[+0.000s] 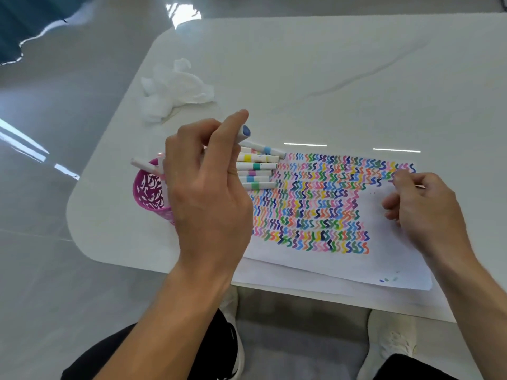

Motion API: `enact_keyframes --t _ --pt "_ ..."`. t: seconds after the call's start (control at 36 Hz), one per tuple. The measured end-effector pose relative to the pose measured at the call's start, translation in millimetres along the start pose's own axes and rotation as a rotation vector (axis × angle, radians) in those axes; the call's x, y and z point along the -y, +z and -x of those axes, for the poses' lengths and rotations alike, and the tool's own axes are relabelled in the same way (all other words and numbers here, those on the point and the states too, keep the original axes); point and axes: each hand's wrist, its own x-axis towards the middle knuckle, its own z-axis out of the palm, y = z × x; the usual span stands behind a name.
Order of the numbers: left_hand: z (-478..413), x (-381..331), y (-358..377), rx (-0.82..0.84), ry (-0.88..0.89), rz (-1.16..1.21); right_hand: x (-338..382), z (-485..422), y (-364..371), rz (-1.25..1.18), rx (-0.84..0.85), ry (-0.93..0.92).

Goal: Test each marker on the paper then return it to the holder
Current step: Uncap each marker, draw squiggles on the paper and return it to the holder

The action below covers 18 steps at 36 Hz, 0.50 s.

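On the paper [384, 259], coloured squiggles [315, 204]

We see a white, marble-veined table with rounded corners [329, 78]. At its far left lies a crumpled white tissue [175, 86]. Nearer us sits a pink perforated plastic holder [145, 187], and just beside it a row of white markers with coloured bands [258, 166] touches the left edge of a white paper sheet [384, 256] covered in coloured squiggles, which lies on 1 further white underlying sheet [274, 275].
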Motion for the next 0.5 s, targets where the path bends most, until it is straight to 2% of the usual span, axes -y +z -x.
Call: enact_keyframes --t 0.28,0.5 --pt "0 13 -5 0.062 -0.1 -0.113 -2 -4 2 -0.008 -0.008 0.0" --pt "1 21 -5 0.184 -0.248 -0.191 -4 -6 2 -0.013 -0.007 -0.002"
